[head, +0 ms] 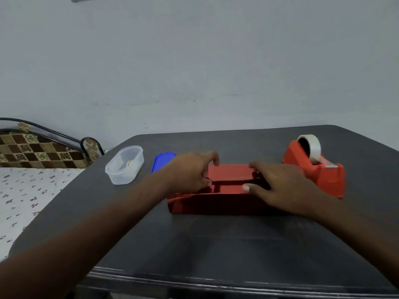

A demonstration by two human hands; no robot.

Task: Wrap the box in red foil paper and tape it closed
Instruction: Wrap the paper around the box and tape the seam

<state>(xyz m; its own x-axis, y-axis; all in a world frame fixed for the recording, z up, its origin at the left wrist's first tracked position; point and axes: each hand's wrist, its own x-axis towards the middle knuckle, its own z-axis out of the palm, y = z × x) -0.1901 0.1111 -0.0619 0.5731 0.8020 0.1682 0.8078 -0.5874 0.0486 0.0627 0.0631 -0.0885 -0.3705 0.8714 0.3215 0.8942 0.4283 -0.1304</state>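
Note:
A box wrapped in shiny red foil paper (226, 192) lies in the middle of the dark table (216, 238). My left hand (190, 171) sits at its left top edge, fingers curled over the folded paper there. My right hand (280, 186) lies flat across the right part of the top, thumb pressing the foil flap down near the seam. An orange-red tape dispenser (317, 169) with a roll of clear tape (311, 147) stands just right of the box, behind my right hand.
A clear plastic tub (125, 165) stands at the back left of the table, with its blue lid (162, 161) lying beside it. A bed with a patterned sheet (28, 190) adjoins the table's left side. A pale wall rises behind.

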